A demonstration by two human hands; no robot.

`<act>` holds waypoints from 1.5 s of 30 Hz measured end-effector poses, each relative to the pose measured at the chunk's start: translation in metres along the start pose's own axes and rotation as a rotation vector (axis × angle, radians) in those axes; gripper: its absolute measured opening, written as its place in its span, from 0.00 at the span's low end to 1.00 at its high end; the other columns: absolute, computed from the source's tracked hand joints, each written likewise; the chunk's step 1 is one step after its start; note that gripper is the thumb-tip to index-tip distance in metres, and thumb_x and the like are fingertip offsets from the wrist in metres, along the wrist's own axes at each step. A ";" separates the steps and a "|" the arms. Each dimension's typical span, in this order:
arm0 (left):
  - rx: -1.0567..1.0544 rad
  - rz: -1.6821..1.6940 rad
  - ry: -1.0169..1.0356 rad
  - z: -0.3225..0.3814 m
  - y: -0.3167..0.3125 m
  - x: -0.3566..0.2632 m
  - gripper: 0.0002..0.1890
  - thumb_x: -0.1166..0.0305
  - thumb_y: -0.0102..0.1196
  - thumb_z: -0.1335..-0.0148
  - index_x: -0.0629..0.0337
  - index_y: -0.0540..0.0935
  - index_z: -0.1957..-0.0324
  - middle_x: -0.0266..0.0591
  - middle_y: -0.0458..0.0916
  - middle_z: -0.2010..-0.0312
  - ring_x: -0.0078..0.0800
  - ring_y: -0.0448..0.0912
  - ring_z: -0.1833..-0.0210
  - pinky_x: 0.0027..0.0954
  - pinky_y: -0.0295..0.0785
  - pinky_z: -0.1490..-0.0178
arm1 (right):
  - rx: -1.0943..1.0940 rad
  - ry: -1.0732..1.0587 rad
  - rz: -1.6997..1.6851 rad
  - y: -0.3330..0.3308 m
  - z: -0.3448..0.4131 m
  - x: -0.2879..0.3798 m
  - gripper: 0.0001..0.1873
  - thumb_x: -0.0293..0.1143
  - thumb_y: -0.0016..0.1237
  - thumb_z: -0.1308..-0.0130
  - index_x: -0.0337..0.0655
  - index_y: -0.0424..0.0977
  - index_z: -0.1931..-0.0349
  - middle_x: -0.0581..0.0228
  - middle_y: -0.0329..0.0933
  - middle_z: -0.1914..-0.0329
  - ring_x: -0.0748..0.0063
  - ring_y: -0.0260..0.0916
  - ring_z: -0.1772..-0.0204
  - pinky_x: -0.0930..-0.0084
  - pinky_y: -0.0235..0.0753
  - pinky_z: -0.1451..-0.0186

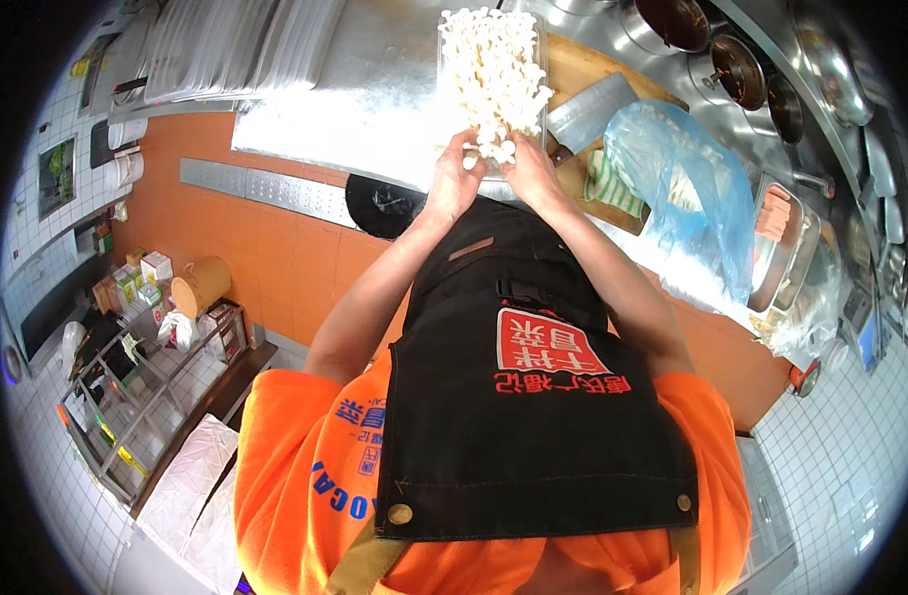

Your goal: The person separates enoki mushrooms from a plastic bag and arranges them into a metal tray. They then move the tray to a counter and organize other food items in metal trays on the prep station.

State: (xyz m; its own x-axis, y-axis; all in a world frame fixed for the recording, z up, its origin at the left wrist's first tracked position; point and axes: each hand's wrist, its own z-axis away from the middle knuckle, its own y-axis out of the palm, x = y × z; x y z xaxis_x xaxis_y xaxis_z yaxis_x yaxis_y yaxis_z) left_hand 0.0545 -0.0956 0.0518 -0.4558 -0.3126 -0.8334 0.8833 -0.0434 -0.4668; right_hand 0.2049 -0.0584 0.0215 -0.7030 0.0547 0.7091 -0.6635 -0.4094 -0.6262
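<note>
A clear plastic tray (543, 56) filled with white, small-capped enoki-like mushrooms (491, 67) stands on the steel counter. At its near end, my left hand (457, 175) and my right hand (529, 167) hold a small bunch of the mushrooms between them, fingers curled in from both sides. Some fingertips are hidden among the stems. Just right of the tray, a cleaver (593, 111) lies on a wooden cutting board (573, 63), its handle near my right wrist. Beside it are a green-and-white striped cloth (610, 186) and a blue plastic bag (669, 163) with pale contents.
Stacked clear trays or lids (230, 48) stand at the counter's left. Metal pots (736, 71) with dark contents line the back right. Steel pans (777, 253), one holding pink sliced food, sit at the right. A black round bin or pan (383, 208) is below the counter edge.
</note>
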 end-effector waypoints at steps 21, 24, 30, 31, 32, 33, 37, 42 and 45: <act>-0.098 0.053 -0.073 -0.030 0.007 0.021 0.08 0.75 0.59 0.39 0.69 0.74 0.63 0.43 0.81 0.76 0.25 0.80 0.74 0.27 0.76 0.70 | -0.072 -0.092 0.102 -0.010 0.001 0.017 0.11 0.30 0.52 0.39 0.31 0.77 0.61 0.43 0.77 0.59 0.45 0.76 0.52 0.56 0.75 0.49; -0.126 -0.012 0.016 -0.028 0.013 0.024 0.07 0.76 0.58 0.40 0.68 0.74 0.64 0.44 0.81 0.76 0.27 0.80 0.73 0.29 0.75 0.68 | 0.002 -0.034 0.082 -0.007 0.004 0.004 0.09 0.26 0.49 0.40 0.30 0.77 0.61 0.39 0.77 0.61 0.43 0.76 0.53 0.54 0.74 0.49; -0.071 -0.114 0.076 -0.031 0.016 0.037 0.09 0.78 0.57 0.41 0.67 0.77 0.58 0.47 0.82 0.73 0.32 0.81 0.70 0.33 0.76 0.63 | 0.114 0.046 0.183 -0.007 -0.022 0.013 0.11 0.21 0.41 0.41 0.29 0.76 0.61 0.35 0.77 0.61 0.40 0.75 0.52 0.52 0.73 0.48; -0.050 -0.095 0.044 -0.028 0.012 0.033 0.11 0.78 0.57 0.41 0.67 0.77 0.56 0.47 0.82 0.72 0.32 0.81 0.69 0.33 0.76 0.61 | 0.151 0.074 0.129 -0.011 -0.022 0.016 0.11 0.21 0.41 0.40 0.29 0.76 0.60 0.35 0.77 0.61 0.40 0.75 0.52 0.53 0.73 0.47; -0.047 -0.061 0.045 -0.025 0.007 0.030 0.13 0.79 0.56 0.40 0.67 0.76 0.53 0.48 0.82 0.70 0.31 0.81 0.67 0.32 0.76 0.59 | 0.188 0.102 0.074 -0.018 -0.021 0.017 0.12 0.22 0.42 0.40 0.28 0.76 0.60 0.36 0.77 0.60 0.40 0.75 0.51 0.53 0.72 0.46; -0.042 -0.027 0.040 -0.017 -0.001 0.021 0.15 0.80 0.54 0.40 0.67 0.74 0.49 0.48 0.82 0.67 0.31 0.81 0.66 0.31 0.76 0.57 | 0.230 0.133 0.019 -0.026 -0.014 0.019 0.12 0.22 0.42 0.40 0.27 0.75 0.59 0.37 0.77 0.60 0.40 0.75 0.50 0.53 0.72 0.45; -0.124 0.111 0.043 0.007 -0.032 -0.007 0.23 0.87 0.47 0.38 0.65 0.67 0.39 0.49 0.81 0.55 0.29 0.81 0.58 0.28 0.75 0.48 | 0.068 0.139 0.019 -0.044 0.005 0.013 0.21 0.23 0.50 0.40 0.31 0.69 0.45 0.44 0.76 0.48 0.53 0.78 0.50 0.64 0.74 0.45; -0.069 0.099 0.044 0.035 -0.075 -0.037 0.22 0.89 0.39 0.36 0.66 0.68 0.40 0.50 0.77 0.47 0.28 0.80 0.50 0.25 0.73 0.47 | -0.015 0.028 0.020 -0.058 0.035 0.009 0.16 0.23 0.49 0.38 0.34 0.72 0.49 0.48 0.76 0.52 0.54 0.78 0.53 0.65 0.75 0.48; -0.256 0.184 -0.046 0.030 -0.085 0.007 0.20 0.84 0.44 0.36 0.67 0.69 0.41 0.46 0.79 0.52 0.27 0.80 0.54 0.27 0.73 0.48 | 0.203 -0.094 0.030 -0.055 0.045 0.016 0.12 0.26 0.48 0.38 0.30 0.74 0.55 0.45 0.76 0.53 0.47 0.74 0.50 0.58 0.72 0.44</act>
State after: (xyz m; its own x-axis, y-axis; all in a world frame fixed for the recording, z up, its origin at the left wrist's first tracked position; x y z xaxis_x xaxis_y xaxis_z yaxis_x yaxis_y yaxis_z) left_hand -0.0204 -0.1226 0.0950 -0.2802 -0.3357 -0.8993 0.8914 0.2567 -0.3735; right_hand 0.2422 -0.0760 0.0817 -0.6884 -0.0418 0.7241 -0.5706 -0.5852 -0.5762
